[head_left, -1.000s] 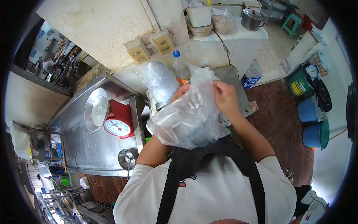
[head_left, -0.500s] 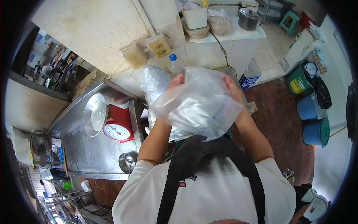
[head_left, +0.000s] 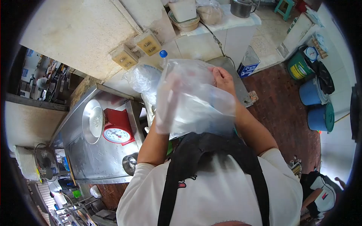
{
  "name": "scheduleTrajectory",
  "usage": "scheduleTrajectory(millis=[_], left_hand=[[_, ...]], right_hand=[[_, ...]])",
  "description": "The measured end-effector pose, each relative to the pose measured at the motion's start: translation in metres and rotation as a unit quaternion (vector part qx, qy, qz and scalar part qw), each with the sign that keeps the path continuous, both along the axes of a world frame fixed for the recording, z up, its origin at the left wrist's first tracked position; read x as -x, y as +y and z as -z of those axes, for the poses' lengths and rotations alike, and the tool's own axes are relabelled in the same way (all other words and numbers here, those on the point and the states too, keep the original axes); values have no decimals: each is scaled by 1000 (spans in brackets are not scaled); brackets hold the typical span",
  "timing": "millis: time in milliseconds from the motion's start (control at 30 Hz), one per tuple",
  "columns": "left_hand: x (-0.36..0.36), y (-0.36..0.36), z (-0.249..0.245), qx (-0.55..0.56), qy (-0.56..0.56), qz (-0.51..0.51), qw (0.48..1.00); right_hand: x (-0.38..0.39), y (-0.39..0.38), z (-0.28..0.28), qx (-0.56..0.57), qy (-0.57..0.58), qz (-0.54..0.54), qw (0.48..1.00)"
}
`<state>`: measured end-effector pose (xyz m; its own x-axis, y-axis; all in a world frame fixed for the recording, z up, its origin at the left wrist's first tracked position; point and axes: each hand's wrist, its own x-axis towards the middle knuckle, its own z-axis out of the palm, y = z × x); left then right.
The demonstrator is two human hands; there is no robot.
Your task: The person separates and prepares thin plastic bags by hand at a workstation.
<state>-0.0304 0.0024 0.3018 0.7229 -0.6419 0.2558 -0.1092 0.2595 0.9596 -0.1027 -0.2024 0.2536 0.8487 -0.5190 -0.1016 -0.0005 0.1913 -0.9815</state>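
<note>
A translucent plastic bag (head_left: 203, 109) hangs spread out in front of my chest. My right hand (head_left: 223, 79) is closed on its upper right edge, fingers bent and thumb pressed to the plastic. Behind or inside the left part of the bag is my left hand (head_left: 174, 83), showing only as a blurred shape through the film, so its fingers cannot be made out. A bundle of clear plastic bags (head_left: 145, 81) lies just beyond my left forearm, beside a bottle with a blue cap (head_left: 163, 54).
Left, a steel counter (head_left: 85, 158) carries a red dial scale (head_left: 117, 126) with a metal pan (head_left: 93, 122) and a steel pot (head_left: 130, 164). A blue-and-white tin (head_left: 249, 62) stands ahead right. Buckets (head_left: 320, 117) line the right wall; another person (head_left: 320, 194) is at lower right.
The bag has turned and spread more upright, shifting a little left. My left hand has gone behind the film, while my right hand now shows clearly at the edge. Another person has come further into view.
</note>
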Motion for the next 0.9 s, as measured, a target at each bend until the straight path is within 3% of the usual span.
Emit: scheduleTrajectory(millis=[33,133,233,267,367,467,533,567,633,700,800,867,900], left_hand=[[7,1,-14,-37,-71,-59,995],[-16,20,55,-16,39,-56,998],[-43,22,105,10,165,14,986],[-36,21,113,103,303,98,942],[-46,26,153,194,417,210,863],[-31,13,111,80,429,57,898],[-56,16,157,76,343,48,935],[-68,19,172,73,297,44,951],[-59,28,124,39,119,17,992],[-49,26,78,-20,5,-64,998],[-13,19,34,-97,-23,-184,978],[44,7,-13,-71,-7,-153,986],[11,20,17,-97,61,-45,992]], right_hand=[[-2,0,4,-36,-12,10,999],[-11,6,24,-131,-93,69,985],[-4,-2,43,-130,-24,51,990],[-2,-3,50,-66,-3,54,996],[-2,-2,65,90,41,68,993],[-5,-5,77,171,47,95,979],[-14,-10,89,227,46,122,965],[-14,-9,88,161,56,117,978],[-15,-7,82,29,73,107,991],[-5,-1,39,-56,36,84,994],[6,-2,-11,-116,-30,65,991],[3,-10,-17,-127,-86,46,987],[0,-18,-14,-129,-115,29,984]])
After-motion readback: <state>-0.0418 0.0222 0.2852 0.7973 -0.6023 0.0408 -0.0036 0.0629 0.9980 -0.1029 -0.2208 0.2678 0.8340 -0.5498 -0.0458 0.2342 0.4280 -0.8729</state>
